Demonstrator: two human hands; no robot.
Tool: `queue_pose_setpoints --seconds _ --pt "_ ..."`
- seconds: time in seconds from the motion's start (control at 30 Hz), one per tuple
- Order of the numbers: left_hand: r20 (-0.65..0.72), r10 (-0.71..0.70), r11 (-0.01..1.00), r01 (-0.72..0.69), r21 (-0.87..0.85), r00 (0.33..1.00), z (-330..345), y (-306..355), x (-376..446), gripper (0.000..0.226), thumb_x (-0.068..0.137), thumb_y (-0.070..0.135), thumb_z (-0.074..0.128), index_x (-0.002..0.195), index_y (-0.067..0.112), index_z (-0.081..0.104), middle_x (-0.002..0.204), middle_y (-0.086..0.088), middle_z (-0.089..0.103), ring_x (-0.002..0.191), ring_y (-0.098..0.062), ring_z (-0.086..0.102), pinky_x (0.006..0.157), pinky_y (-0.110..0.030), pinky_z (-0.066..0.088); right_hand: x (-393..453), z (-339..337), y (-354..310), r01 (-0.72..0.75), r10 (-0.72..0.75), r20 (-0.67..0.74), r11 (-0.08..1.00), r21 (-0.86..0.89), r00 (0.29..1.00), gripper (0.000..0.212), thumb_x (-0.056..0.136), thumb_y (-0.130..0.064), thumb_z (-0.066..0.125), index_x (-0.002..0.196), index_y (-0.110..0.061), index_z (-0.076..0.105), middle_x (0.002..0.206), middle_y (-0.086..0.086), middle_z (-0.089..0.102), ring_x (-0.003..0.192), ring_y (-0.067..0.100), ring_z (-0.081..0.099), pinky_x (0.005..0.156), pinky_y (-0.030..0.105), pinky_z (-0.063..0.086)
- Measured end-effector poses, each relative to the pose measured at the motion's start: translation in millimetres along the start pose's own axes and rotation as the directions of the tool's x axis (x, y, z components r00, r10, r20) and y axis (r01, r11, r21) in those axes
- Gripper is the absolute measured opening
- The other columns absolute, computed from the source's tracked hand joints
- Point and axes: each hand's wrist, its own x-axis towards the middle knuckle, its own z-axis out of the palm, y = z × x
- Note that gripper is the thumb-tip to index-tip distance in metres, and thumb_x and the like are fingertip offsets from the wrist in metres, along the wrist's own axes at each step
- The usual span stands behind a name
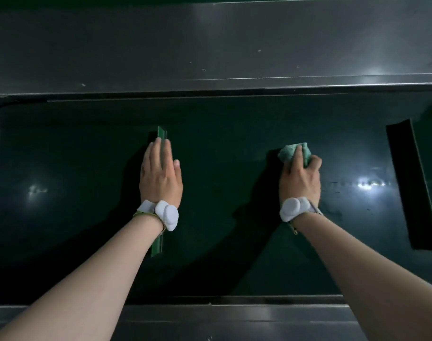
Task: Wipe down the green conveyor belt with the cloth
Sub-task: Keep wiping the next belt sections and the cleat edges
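Green belt between steel rails, left hand flat on raised cleat, right hand gripping cloth (bunched)

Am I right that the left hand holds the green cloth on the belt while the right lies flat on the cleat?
Sides swapped. In the head view the right hand holds the green cloth on the belt, and the left hand lies flat on the cleat.

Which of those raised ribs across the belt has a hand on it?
The bright green rib at centre, under the flat left hand. The dark rib at far right is untouched.
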Motion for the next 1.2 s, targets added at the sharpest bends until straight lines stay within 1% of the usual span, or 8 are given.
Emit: queue_pose_setpoints --seconds 0.13,0.37,0.5,0.63,0.8,0.97,1.07,1.2 --pt "0.037 0.023 0.999 -0.025 0.039 0.999 8 9 0 0.053 0.107 0.03 0.042 0.155 0.009 0.036 0.163 -0.015 0.031 0.15 -0.035 0.03 0.115 -0.048 0.039 -42 35 -72 0.151 -0.15 0.055 0.989 -0.003 0.987 0.061 0.099 -0.017 0.049 0.158 -0.017 0.031 0.142 0.022 0.034 0.104 0.045 0.056 0.079 0.045 0.052" --pt "0.109 -0.294 0.938 0.309 -0.159 0.949 11 -18 14 0.054 0.109 0.033 0.038 0.156 0.006 0.035 0.147 -0.02 0.052 0.129 -0.041 0.051 0.1 -0.05 0.045 -121 91 -176 0.497 -0.491 0.304 0.865 0.065 0.816 0.061 0.101 -0.021 0.047 0.158 -0.014 0.025 0.138 0.02 0.036 0.095 0.035 0.054 0.069 0.043 0.049" --pt "0.094 -0.166 0.98 0.174 -0.097 0.982 4 -32 11 0.043 0.11 0.028 0.037 0.141 0.002 0.052 0.129 -0.02 0.064 0.115 -0.04 0.058 0.084 -0.048 0.049 -104 81 -154 0.585 -0.567 0.28 0.811 0.023 0.775 0.065 0.097 -0.013 0.047 0.159 -0.015 0.026 0.138 0.02 0.039 0.094 0.038 0.054 0.069 0.046 0.052" --pt "0.1 -0.107 0.994 0.108 -0.004 0.989 -3 -31 18 0.04 0.109 0.024 0.037 0.14 0.003 0.053 0.114 -0.019 0.067 0.101 -0.038 0.061 0.06 -0.04 0.041 -67 62 -107 0.446 -0.436 0.172 0.894 -0.026 0.883 0.067 0.094 -0.01 0.05 0.157 -0.022 0.03 0.133 0.017 0.041 0.094 0.041 0.056 0.063 0.045 0.051" --pt "0.152 -0.07 0.996 0.061 0.061 0.986 -9 -30 21 0.039 0.107 0.02 0.04 0.141 0.005 0.052 0.109 -0.02 0.066 0.096 -0.039 0.061 0.057 -0.038 0.034 -6 33 -51 0.2 -0.199 0.013 0.975 -0.096 0.98 0.065 0.096 -0.015 0.054 0.156 -0.027 0.029 0.135 0.016 0.036 0.102 0.044 0.056 0.071 0.047 0.053" --pt "0.201 -0.059 0.997 0.05 0.05 0.978 -15 -34 31 0.027 0.103 0.018 0.041 0.12 0.006 0.058 0.097 -0.017 0.065 0.087 -0.037 0.06 0.056 -0.038 0.034 12 31 -49 -0.029 0.028 -0.052 0.999 -0.031 0.998 0.057 0.101 -0.028 0.047 0.155 -0.024 0.03 0.135 0.016 0.035 0.107 0.042 0.056 0.078 0.046 0.052" --pt "0.258 -0.044 0.998 0.034 0.046 0.965 -20 -38 44 0.021 0.101 0.018 0.04 0.106 0.008 0.058 0.091 -0.013 0.063 0.074 -0.033 0.055 0.056 -0.035 0.034 -8 46 -90 0.019 -0.019 -0.058 1.0 -0.015 0.998 0.059 0.099 -0.024 0.049 0.156 -0.022 0.032 0.135 0.017 0.036 0.106 0.041 0.057 0.078 0.045 0.053" --pt "0.364 0.001 0.997 -0.031 0.075 0.932 -26 -45 62 0.02 0.102 0.021 0.038 0.094 0.013 0.055 0.09 -0.01 0.066 0.07 -0.031 0.053 0.057 -0.033 0.034 -69 83 -167 0.347 -0.342 0.128 0.937 -0.022 0.931 0.066 0.095 -0.013 0.051 0.157 -0.02 0.03 0.139 0.019 0.037 0.099 0.039 0.059 0.068 0.041 0.052"
